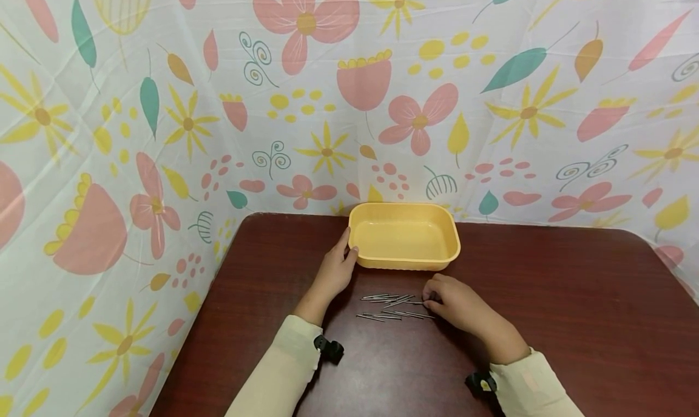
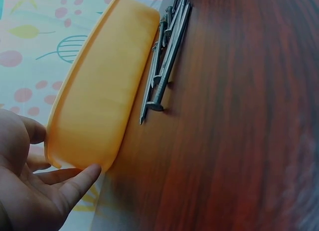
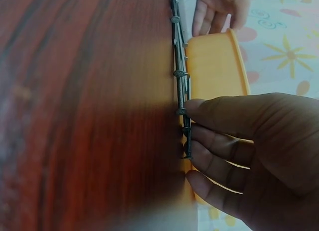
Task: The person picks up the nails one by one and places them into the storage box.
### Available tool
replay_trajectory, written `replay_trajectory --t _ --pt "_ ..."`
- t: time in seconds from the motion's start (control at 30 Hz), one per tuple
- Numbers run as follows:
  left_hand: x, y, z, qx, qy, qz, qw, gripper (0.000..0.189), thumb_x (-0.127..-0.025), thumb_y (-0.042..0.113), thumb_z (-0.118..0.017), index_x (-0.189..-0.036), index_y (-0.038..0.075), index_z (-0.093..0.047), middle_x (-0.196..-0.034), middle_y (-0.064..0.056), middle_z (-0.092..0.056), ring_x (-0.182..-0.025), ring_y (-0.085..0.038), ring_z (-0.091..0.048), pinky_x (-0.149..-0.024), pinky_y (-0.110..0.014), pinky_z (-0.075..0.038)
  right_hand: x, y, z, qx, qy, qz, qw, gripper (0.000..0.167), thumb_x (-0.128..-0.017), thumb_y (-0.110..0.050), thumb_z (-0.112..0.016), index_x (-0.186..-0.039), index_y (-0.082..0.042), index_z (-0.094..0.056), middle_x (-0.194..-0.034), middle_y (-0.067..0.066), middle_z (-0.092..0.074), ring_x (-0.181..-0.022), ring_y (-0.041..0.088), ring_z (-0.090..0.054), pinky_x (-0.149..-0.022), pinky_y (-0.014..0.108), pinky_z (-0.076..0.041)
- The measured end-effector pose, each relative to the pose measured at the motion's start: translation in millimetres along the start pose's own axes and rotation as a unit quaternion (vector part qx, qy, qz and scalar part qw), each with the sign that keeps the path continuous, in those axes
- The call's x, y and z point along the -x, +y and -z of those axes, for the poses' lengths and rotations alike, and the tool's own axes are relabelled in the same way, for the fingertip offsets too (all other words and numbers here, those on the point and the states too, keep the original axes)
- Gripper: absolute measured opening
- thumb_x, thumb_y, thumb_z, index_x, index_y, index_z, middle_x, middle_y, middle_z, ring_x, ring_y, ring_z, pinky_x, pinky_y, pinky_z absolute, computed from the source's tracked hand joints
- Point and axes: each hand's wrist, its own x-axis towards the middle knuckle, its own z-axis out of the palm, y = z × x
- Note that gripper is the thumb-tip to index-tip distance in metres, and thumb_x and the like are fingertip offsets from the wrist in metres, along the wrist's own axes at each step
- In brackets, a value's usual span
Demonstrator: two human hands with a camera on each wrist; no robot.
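Observation:
A yellow plastic basin point(image 1: 404, 263) stands near the back of the table, its inside showing no contents. My left hand point(image 1: 334, 270) holds its left end, thumb on the front corner and fingers along the side; the left wrist view shows this hand point(image 2: 40, 176) at the basin's end wall point(image 2: 99, 86). Several long steel nails point(image 1: 379, 317) lie loosely in two groups in front of the basin. At their right end my right hand point(image 1: 459, 305) pinches a nail point(image 1: 416, 303) near its head. The thumb point(image 3: 219, 111) partly hides the nails point(image 3: 179, 74).
The dark red-brown wooden table point(image 1: 573, 295) extends to both sides and toward me. A white cloth printed with flowers point(image 1: 491, 162) hangs behind and to the left. Black straps with small devices point(image 1: 329, 349) sit on both wrists.

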Motion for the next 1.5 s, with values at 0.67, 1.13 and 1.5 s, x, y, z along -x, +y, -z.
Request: replay_trajectory --t 0.67,1.13,1.5 --pt "-2.4 -3.8 -1.5 0.034 0.000 0.017 0.9993 0.059 -0.107 0.035 -0.045 -0.162 0.029 -0.023 -0.163 -0.009 -0.035 -0.138 -0.031 -0.053 -0.109 -0.051 -0.046 -2.5 -3 4 -0.013 0.020 -0.010 0.9997 0.016 -0.090 -0.008 -0.074 -0.086 -0.019 -0.062 -0.083 -0.010 -0.056 -0.077 0.005 -0.050 -0.068 0.028 -0.045" --pt "-2.4 -3.9 -2.6 0.032 0.005 0.019 0.9993 0.059 -0.107 0.034 -0.045 -0.162 0.027 -0.024 -0.163 -0.010 -0.036 -0.136 -0.031 -0.054 -0.110 -0.051 -0.044 -6.8 -6 4 -0.001 0.064 0.004 0.9979 0.014 -0.090 -0.008 -0.074 -0.090 -0.019 -0.065 -0.086 -0.009 -0.060 -0.081 0.007 -0.056 -0.073 0.032 -0.050" --pt "-1.9 -3.6 -1.6 0.042 0.001 0.022 0.9989 0.059 -0.107 0.035 -0.045 -0.162 0.030 -0.024 -0.163 -0.011 -0.036 -0.137 -0.031 -0.054 -0.109 -0.052 -0.045 -10.0 -9 9 0.007 0.098 0.002 0.9952 0.011 -0.092 -0.013 -0.074 -0.093 -0.020 -0.066 -0.088 -0.009 -0.058 -0.080 0.008 -0.053 -0.073 0.032 -0.050"
